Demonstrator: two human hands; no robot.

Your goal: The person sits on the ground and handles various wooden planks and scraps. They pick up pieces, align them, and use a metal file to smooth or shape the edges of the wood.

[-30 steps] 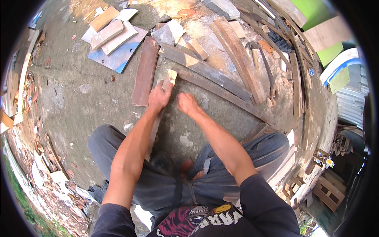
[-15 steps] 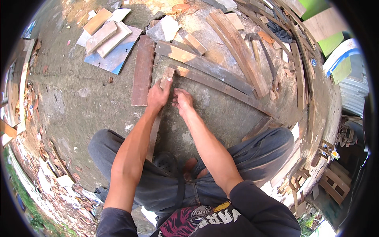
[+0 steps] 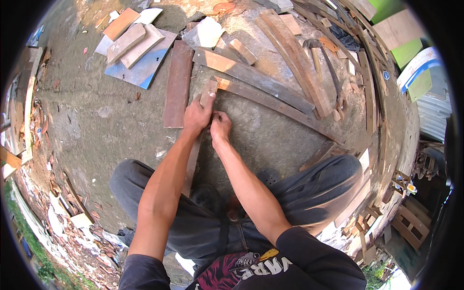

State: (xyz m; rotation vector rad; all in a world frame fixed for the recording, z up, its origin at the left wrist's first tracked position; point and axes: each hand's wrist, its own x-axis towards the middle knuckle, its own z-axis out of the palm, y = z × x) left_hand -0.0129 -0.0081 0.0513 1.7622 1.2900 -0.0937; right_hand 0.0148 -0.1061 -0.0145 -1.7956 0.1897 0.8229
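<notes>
My left hand (image 3: 198,116) is closed around the board (image 3: 209,88), its far end just beside the long plank's (image 3: 279,107); any join remains unconfirmed. My right hand (image 3: 221,126) is curled alongside, contents hidden. The hammer (image 3: 316,59) lies apart, unheld.

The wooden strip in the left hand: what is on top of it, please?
The left hand grips over the wooden strip, its thumb near the far end. The wood beneath the hand and the strip's underside are hidden.

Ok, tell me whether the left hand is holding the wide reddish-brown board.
No: the left hand grips a narrow wooden strip, and the reddish-brown board lies to its left.
</notes>
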